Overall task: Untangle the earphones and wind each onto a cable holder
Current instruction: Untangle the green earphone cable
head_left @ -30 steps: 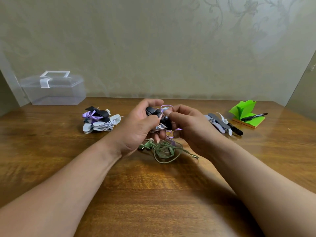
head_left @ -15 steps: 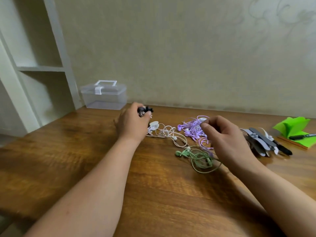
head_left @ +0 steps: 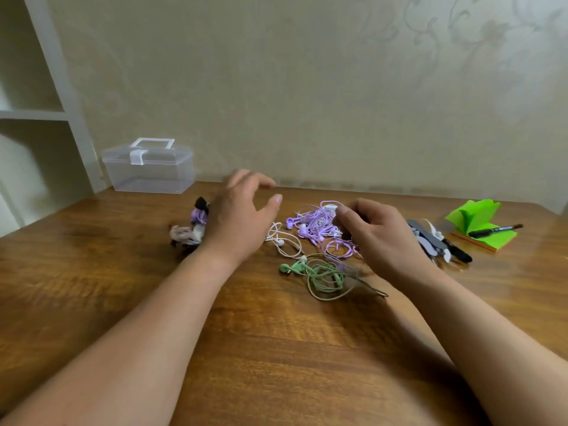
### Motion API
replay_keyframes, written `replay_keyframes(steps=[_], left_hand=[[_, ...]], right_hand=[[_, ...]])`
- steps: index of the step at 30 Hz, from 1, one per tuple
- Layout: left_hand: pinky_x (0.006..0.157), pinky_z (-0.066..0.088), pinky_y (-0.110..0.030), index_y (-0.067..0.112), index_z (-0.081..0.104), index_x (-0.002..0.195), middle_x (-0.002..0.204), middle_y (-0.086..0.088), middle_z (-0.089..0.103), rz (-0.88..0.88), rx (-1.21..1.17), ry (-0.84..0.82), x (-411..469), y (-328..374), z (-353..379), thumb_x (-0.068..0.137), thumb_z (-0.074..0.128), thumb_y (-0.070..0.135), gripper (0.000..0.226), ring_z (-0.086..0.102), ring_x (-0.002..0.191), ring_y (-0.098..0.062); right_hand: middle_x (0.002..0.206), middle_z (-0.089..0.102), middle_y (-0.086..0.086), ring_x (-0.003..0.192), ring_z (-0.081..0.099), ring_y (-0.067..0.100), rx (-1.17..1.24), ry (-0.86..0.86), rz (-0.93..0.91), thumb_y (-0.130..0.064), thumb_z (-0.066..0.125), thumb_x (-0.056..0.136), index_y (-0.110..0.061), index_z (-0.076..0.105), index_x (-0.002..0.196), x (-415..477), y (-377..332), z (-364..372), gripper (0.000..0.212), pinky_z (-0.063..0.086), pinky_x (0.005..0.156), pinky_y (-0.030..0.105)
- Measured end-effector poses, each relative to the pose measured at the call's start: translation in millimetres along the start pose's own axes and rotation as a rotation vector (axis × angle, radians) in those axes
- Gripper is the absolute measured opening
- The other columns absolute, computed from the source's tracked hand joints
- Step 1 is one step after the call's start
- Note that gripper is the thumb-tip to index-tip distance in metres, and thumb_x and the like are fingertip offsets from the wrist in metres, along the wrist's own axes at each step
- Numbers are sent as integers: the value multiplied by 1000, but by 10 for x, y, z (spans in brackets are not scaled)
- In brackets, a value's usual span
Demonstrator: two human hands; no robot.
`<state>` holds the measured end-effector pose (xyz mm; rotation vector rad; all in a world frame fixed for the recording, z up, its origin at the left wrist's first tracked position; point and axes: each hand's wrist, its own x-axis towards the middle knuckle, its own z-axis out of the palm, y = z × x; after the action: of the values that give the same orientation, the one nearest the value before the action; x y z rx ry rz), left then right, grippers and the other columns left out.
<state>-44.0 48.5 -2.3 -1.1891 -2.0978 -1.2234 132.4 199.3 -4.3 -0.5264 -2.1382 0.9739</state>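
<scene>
Centre frame, the left hand (head_left: pixel 239 219) hovers relaxed, fingers spread, holding nothing. The right hand (head_left: pixel 378 238) curls over the purple earphones (head_left: pixel 316 224); whether it pinches a cord cannot be told. White earphones (head_left: pixel 281 238) lie between the hands, green earphones (head_left: pixel 322 273) lower, wound holders (head_left: pixel 190 232) left, spare holders (head_left: pixel 430 241) right.

Near me the table (head_left: pixel 276 348) lies bare; ahead, cords (head_left: pixel 316 226) block the middle, a wound pile (head_left: pixel 187 233) the left, holders (head_left: pixel 427 241) the right.

Our 2 forearms reach forward, hands apart.
We note the left hand (head_left: pixel 239 216) spread loose, fingertips blurred; the right hand (head_left: pixel 381 238) palm-down, fingers curled, grip unclear.
</scene>
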Motion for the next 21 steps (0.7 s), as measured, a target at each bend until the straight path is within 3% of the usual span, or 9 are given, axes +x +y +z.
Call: replay_keyframes(steps=[1,3,4,6,9,12,16,19,21], left_hand=[[86,53,-36,26,72,99,100,9,69,14,-107,-157,-40,105,-15,93,71,31,8,64,95,-13],[80,55,-34,29,73,97,93,10,72,20,-223,-563,-139,303,-15,93,74,37,9,66,85,-7],[83,53,-28,32,73,103,99,13,70,46,-191,-730,-183,362,-8,91,75,43,16,64,89,-1],[95,44,-19,37,69,117,116,19,62,132,-72,-898,-224,390,2,89,75,48,30,55,110,4],[106,35,-21,39,61,128,124,19,52,209,61,-924,-202,326,2,87,75,42,43,43,123,1],[104,34,-27,42,59,117,120,19,51,276,156,-894,-209,282,71,86,71,36,33,39,116,-2],[99,39,-35,37,60,90,110,19,58,297,71,-730,-228,267,151,90,70,32,12,44,109,-7],[82,46,-30,28,67,91,92,11,65,105,-191,-642,-202,268,167,93,70,28,4,58,88,-5],[72,45,-30,19,66,94,82,0,66,-38,-444,-603,-177,311,175,96,67,29,10,57,74,-7]], right_hand=[[66,64,-3,58,51,8,-18,-36,1,-41,58,104,-13,70,78,17,17,-58,39,41,62,32],[63,63,-8,56,50,5,-59,-154,7,-49,54,105,-13,72,77,34,42,-211,50,39,62,30],[63,63,-10,58,51,5,-66,-234,15,-53,53,105,-13,74,79,30,52,-272,52,40,63,30],[72,67,-11,66,56,4,-86,-392,22,-54,57,103,-18,76,89,25,72,-361,44,43,68,31],[84,67,-13,78,59,5,-162,-652,38,-39,72,92,-30,73,106,8,42,-431,17,47,76,33],[91,61,-14,78,56,3,-341,-817,17,-29,77,85,-38,66,114,-34,-2,-425,33,47,74,30],[99,60,-9,90,61,12,-514,-766,-66,-27,77,85,-34,64,108,-66,1,-315,27,54,82,39],[91,67,-5,83,62,15,-410,-673,-153,-38,76,92,-26,70,97,-51,11,-304,14,53,80,42],[83,71,-10,74,62,14,-207,-519,-162,-33,72,97,-24,74,89,-17,31,-335,13,51,71,37]])
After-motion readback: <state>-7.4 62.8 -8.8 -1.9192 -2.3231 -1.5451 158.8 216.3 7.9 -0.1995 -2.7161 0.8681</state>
